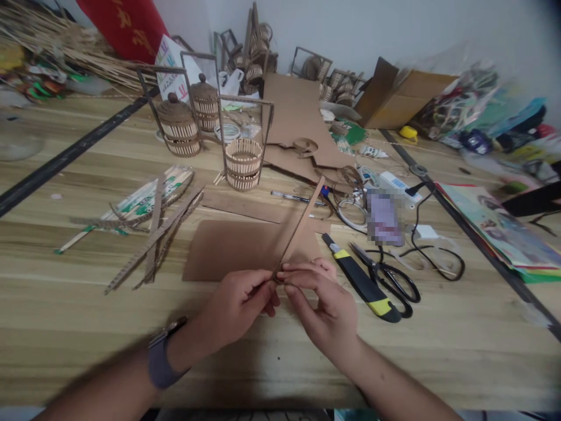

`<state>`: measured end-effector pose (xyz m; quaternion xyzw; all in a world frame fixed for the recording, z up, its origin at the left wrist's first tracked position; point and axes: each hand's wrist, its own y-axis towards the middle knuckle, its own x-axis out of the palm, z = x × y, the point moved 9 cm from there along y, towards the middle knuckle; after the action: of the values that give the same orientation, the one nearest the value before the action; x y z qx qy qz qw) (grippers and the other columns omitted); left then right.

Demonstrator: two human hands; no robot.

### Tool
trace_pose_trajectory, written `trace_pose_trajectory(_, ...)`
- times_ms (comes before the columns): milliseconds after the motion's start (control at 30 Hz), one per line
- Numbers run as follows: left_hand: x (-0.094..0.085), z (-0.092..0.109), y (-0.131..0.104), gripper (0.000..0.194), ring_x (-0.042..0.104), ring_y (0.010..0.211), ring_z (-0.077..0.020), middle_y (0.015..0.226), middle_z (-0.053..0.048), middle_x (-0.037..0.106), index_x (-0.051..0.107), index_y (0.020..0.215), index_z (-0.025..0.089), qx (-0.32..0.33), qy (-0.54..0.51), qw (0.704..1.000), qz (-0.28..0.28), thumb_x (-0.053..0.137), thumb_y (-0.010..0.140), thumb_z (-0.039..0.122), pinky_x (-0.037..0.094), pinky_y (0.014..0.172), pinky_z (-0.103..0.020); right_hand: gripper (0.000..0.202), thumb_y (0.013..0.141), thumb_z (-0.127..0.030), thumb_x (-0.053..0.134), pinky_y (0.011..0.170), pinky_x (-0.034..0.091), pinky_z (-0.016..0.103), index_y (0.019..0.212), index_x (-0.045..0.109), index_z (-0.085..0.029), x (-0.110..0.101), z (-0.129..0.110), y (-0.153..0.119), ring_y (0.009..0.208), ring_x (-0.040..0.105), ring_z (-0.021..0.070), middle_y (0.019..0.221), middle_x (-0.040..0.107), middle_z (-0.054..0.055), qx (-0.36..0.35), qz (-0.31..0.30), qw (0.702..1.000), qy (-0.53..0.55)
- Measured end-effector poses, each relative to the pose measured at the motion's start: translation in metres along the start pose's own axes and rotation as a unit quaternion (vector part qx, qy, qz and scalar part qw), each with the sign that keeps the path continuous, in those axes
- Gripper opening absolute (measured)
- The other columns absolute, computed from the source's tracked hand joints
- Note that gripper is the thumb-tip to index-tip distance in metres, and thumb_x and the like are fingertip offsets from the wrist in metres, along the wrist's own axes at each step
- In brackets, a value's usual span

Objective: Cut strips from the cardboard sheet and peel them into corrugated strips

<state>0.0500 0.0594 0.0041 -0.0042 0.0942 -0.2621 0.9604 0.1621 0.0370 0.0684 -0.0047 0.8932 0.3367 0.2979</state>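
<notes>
Both of my hands meet at the near end of a narrow cardboard strip [304, 221], which slants up and away to the right. My left hand [239, 304], with a watch on its wrist, pinches that end between thumb and finger. Close against it, the fingers of my right hand [326, 304] are also closed on the strip, where its end looks curled; the fingers partly hide it. Beneath the strip lies a flat cardboard sheet [232, 248]. Right of my right hand are a utility knife [362, 280] with its blade out and black-handled scissors [388, 278].
Cut cardboard strips [155, 242] and a packet of sticks [153, 196] lie to the left. Small stick buckets with tall handles, one a lidless bucket [243, 164], stand behind. A pen [293, 197], cables, a power strip [398, 188] and a cardboard box [403, 96] are farther right.
</notes>
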Motion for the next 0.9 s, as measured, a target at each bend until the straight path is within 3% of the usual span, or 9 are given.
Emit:
trace_pose_trajectory(400, 0.003, -0.007, 0.002, 0.032, 0.059, 0.061, -0.0132, 0.066, 0.000, 0.062, 0.057, 0.072, 0.018, -0.021, -0.005, 1.000, -0.006, 0.043, 0.095, 0.036, 0.046, 0.059, -0.022, 0.014, 0.089, -0.012, 0.059, 0.078, 0.053, 0.035, 0.094, 0.063, -0.025, 0.002, 0.008, 0.002, 0.087, 0.071, 0.0189, 0.085, 0.075, 0.002, 0.021, -0.012, 0.999, 0.040)
trace_pose_trajectory(600, 0.004, -0.010, 0.001, 0.032, 0.058, 0.061, -0.0130, 0.066, 0.000, 0.060, 0.056, 0.072, 0.018, -0.020, -0.033, 0.999, -0.001, 0.044, 0.094, 0.038, 0.044, 0.058, -0.022, 0.016, 0.085, -0.011, 0.064, 0.081, 0.057, 0.036, 0.095, 0.064, -0.023, 0.004, 0.002, 0.001, 0.094, 0.068, 0.0199, 0.090, 0.072, 0.006, -0.032, -0.004, 0.999, 0.024)
trace_pose_trajectory(900, 0.004, -0.022, 0.005, 0.024, 0.056, 0.058, -0.0130, 0.060, 0.002, 0.055, 0.054, 0.068, 0.018, -0.104, -0.125, 0.987, 0.015, 0.051, 0.081, 0.038, 0.043, 0.057, -0.024, 0.017, 0.085, -0.009, 0.063, 0.079, 0.057, 0.035, 0.092, 0.066, -0.024, 0.011, 0.002, 0.000, 0.091, 0.067, 0.0189, 0.088, 0.071, 0.004, -0.039, -0.023, 0.999, 0.017)
